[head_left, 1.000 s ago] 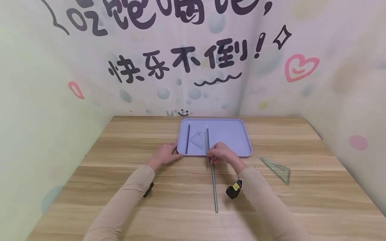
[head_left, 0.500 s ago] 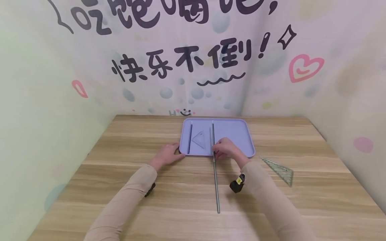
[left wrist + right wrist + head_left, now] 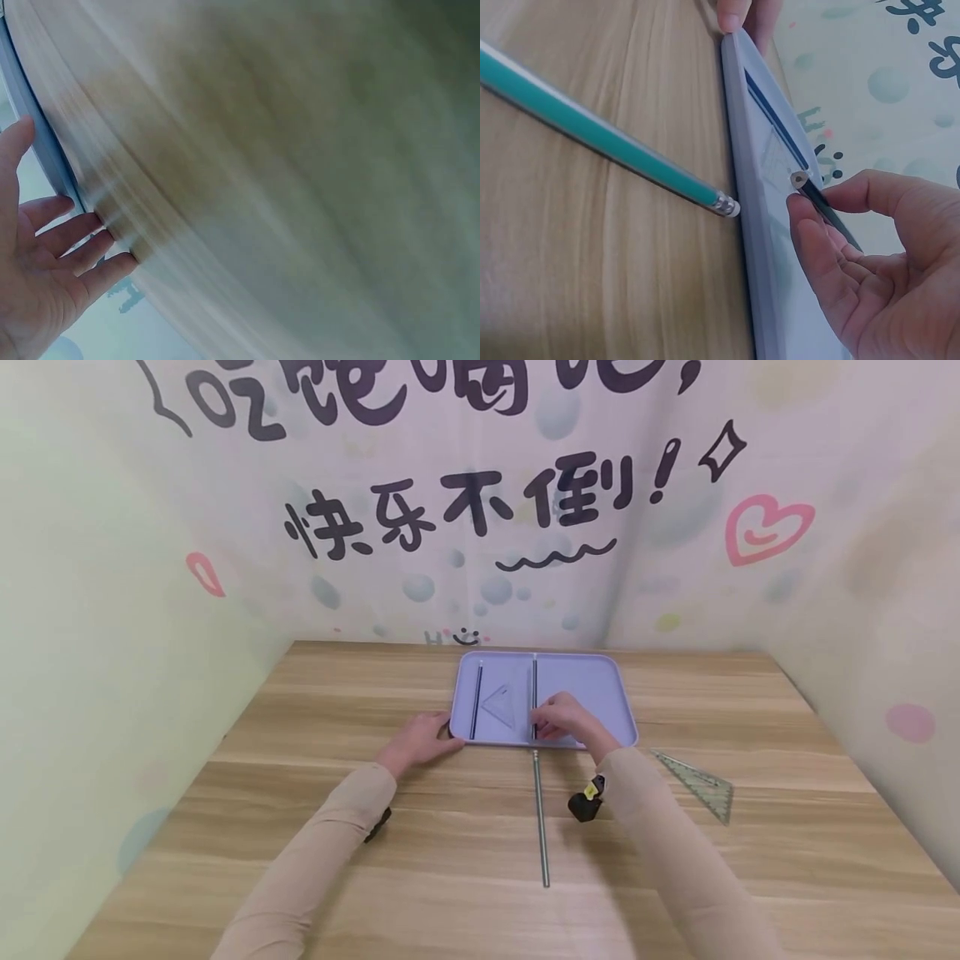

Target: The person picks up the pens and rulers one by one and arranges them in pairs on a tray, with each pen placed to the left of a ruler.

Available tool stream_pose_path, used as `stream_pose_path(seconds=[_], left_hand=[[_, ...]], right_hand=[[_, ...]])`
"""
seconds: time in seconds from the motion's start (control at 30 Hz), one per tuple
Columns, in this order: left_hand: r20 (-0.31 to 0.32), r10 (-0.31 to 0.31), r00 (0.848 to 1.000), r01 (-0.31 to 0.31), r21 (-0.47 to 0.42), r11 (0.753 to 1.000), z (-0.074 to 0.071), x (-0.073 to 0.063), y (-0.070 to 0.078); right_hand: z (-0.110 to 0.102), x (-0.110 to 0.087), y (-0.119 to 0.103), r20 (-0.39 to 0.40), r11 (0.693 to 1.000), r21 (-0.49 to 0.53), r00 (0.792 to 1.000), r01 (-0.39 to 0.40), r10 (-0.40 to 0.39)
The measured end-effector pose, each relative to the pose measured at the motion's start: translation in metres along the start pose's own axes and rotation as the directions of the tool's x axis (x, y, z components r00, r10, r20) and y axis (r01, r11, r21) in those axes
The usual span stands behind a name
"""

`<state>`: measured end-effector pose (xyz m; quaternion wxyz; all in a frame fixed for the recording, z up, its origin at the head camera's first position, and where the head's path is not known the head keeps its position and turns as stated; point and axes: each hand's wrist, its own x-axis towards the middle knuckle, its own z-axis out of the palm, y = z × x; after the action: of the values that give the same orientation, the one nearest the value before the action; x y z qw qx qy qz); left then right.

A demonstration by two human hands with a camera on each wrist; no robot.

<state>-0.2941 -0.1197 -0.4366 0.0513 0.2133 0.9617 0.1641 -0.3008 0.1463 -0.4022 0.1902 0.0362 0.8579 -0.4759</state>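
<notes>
My right hand [image 3: 561, 717] pinches a dark pencil [image 3: 535, 681] between thumb and fingers, low over the middle of the lilac tray [image 3: 592, 685]. In the right wrist view the held pencil [image 3: 812, 193] shows its blunt end near the tray's front rim. My left hand [image 3: 422, 742] rests at the tray's front left corner, thumb on the rim and fingers along the side; in the left wrist view its fingers [image 3: 79, 236] lie loosely extended. Inside the tray, another dark pencil [image 3: 476, 702] lies at the left beside a clear set square [image 3: 499, 705].
A green pencil [image 3: 542, 822] lies on the wooden table in front of the tray, its eraser end close to the rim. Right of the tray lies a greenish set square [image 3: 703, 787]. A printed cloth wall [image 3: 420, 610] stands behind the table.
My right hand has moved the dark pencil away from me and slightly right, from overlapping the front rim to over the tray. The left hand has stayed at the corner.
</notes>
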Motion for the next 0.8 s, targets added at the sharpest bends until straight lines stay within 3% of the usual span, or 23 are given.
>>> stream_pose_path(seconds=[0.8], left_hand=[[0.004, -0.026, 1.000, 0.025, 0.035, 0.999, -0.001, -0.002, 0.002]], right_hand=[[0.013, 0.013, 0.003, -0.034, 0.999, -0.026, 0.999, -0.022, 0.021]])
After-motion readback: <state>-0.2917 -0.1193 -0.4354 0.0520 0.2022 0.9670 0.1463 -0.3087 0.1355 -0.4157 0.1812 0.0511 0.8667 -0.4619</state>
